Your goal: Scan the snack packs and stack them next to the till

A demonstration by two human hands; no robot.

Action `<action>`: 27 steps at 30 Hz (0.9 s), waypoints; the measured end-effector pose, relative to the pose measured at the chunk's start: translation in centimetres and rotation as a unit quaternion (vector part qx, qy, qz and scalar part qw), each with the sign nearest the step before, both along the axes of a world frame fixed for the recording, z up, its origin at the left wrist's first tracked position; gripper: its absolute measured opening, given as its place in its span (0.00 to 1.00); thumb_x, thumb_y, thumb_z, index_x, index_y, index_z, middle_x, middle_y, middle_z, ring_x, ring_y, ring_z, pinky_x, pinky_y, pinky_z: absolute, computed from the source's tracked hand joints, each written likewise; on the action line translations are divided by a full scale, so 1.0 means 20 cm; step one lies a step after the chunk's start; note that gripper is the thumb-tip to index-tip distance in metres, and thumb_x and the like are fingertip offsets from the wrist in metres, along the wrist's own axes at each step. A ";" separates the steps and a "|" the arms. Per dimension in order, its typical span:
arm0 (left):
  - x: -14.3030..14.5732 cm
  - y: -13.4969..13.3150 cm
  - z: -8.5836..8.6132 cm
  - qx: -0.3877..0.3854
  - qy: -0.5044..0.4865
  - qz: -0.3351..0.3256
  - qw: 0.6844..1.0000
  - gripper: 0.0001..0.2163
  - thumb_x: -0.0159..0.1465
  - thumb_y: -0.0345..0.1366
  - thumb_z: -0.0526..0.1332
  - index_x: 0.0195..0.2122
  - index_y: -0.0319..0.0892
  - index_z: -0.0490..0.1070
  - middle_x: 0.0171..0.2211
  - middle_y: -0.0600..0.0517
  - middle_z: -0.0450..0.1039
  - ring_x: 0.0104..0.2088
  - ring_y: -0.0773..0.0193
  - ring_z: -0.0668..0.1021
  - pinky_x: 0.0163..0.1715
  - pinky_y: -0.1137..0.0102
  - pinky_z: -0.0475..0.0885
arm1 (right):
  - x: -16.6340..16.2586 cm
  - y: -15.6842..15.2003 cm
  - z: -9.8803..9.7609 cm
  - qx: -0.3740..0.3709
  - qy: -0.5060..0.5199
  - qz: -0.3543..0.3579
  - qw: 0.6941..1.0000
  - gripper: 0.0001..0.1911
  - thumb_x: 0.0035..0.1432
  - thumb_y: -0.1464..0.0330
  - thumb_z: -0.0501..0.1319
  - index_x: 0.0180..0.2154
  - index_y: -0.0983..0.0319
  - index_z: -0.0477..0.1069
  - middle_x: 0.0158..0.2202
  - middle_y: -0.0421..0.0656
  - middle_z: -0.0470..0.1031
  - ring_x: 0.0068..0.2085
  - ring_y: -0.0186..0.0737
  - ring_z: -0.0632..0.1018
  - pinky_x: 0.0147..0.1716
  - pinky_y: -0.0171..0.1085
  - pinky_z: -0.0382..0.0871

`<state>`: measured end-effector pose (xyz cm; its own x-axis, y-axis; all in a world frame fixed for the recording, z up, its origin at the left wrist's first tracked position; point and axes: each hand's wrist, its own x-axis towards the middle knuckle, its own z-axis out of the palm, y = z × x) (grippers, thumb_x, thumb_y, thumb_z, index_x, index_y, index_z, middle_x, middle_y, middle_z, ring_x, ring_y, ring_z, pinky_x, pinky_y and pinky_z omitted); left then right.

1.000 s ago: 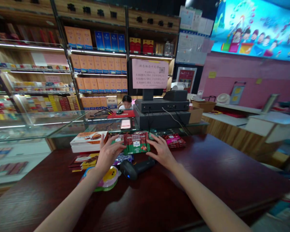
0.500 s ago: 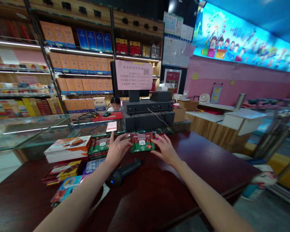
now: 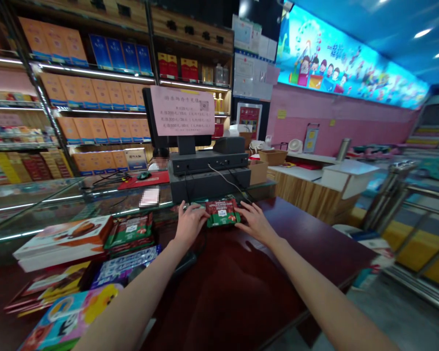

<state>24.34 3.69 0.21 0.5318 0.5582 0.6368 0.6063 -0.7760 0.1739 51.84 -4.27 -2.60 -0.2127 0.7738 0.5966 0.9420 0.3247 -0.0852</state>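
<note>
A red and green chocolate packet (image 3: 222,212) lies on the dark wooden counter (image 3: 249,273) in front of the black cash register (image 3: 208,175). My left hand (image 3: 189,224) grips its left end and my right hand (image 3: 253,222) its right end, fingers curled on the edges. It seems to rest on other packets, mostly hidden beneath it. A black barcode scanner (image 3: 185,261) lies under my left forearm, mostly hidden.
Left of my hands lie more green packets (image 3: 129,231), a white cake box (image 3: 64,239), a blue packet (image 3: 124,265) and a colourful toy pack (image 3: 69,317). A glass display case (image 3: 58,204) stands behind. A person sits behind the register. A pink notice (image 3: 182,110) hangs on the monitor.
My hands have carried the red and green packet to the right and set it down in front of the register. The view has swung right, so the goods now sit further left.
</note>
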 end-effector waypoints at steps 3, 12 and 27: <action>0.07 0.04 0.01 -0.015 0.005 0.002 1.000 0.07 0.63 0.31 0.62 0.35 0.51 0.79 0.39 0.53 0.82 0.51 0.54 0.78 0.65 0.43 0.51 | 0.05 0.04 -0.01 -0.029 0.007 -0.005 1.000 0.25 0.65 0.61 0.60 0.62 0.55 0.65 0.61 0.49 0.72 0.68 0.49 0.63 0.66 0.60 0.53; 0.23 0.14 -0.02 -0.064 0.008 0.022 0.998 0.08 0.64 0.31 0.61 0.35 0.50 0.79 0.39 0.51 0.82 0.48 0.54 0.79 0.62 0.47 0.56 | 0.16 0.16 -0.02 -0.105 0.037 -0.031 0.993 0.26 0.66 0.63 0.57 0.64 0.55 0.62 0.65 0.49 0.67 0.69 0.49 0.61 0.66 0.61 0.52; 0.31 0.18 -0.07 -0.119 0.026 0.035 0.992 0.06 0.64 0.31 0.62 0.36 0.49 0.79 0.41 0.54 0.83 0.48 0.56 0.79 0.62 0.52 0.56 | 0.20 0.23 -0.04 -0.203 0.076 -0.074 0.973 0.29 0.66 0.60 0.55 0.66 0.60 0.59 0.69 0.54 0.60 0.70 0.49 0.58 0.66 0.55 0.51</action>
<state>30.52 7.27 -1.22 0.5150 0.7269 0.4543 0.6711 -0.6716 0.3140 55.77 0.29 -3.43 -0.0139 0.9678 0.2514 0.9426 0.0966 -0.3195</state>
